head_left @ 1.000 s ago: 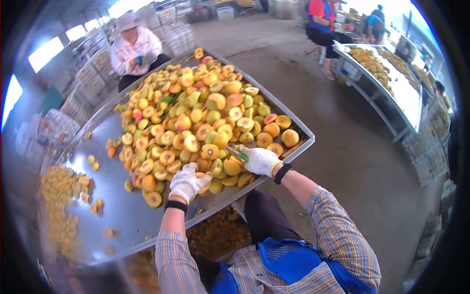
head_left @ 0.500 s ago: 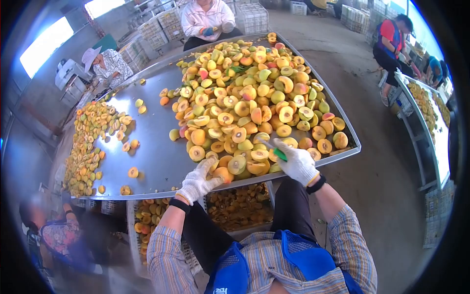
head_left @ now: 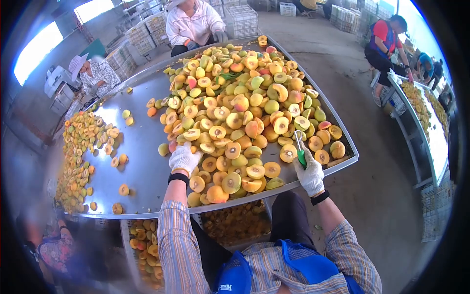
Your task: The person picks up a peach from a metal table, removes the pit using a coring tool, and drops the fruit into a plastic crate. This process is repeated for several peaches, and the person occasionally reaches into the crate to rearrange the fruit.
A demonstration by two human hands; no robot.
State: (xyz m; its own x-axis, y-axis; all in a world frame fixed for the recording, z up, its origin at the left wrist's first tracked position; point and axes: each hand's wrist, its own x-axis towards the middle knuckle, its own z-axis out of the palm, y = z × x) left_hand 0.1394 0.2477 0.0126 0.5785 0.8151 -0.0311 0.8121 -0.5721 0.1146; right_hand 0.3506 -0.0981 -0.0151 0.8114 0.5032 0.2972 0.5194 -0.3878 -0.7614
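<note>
While the gloved left hand [head_left: 184, 158] is laid, fingers curled, on the near edge of the heap of halved peaches [head_left: 240, 110], the gloved right hand [head_left: 311, 175] is closed around a green-handled pitting tool [head_left: 299, 148], whose metal loop is held upright just beside a peach half [head_left: 288, 153]. Whether a fruit is actually gripped under the left palm cannot be told. The step in hand is judged to be the selection of the next half for pitting; a firm grasp by the left hand and a bringing together of fruit and tool would be called for next. Around both hands the steel table [head_left: 147, 166] is seen, with the heap spread away from the hands and a smaller scatter of peach pieces [head_left: 81, 147] well to the left. Below the hands, crates of fruit [head_left: 235, 220] are placed under the table edge. Beyond the heap, a seated worker in pink [head_left: 193, 24] is shown.
</note>
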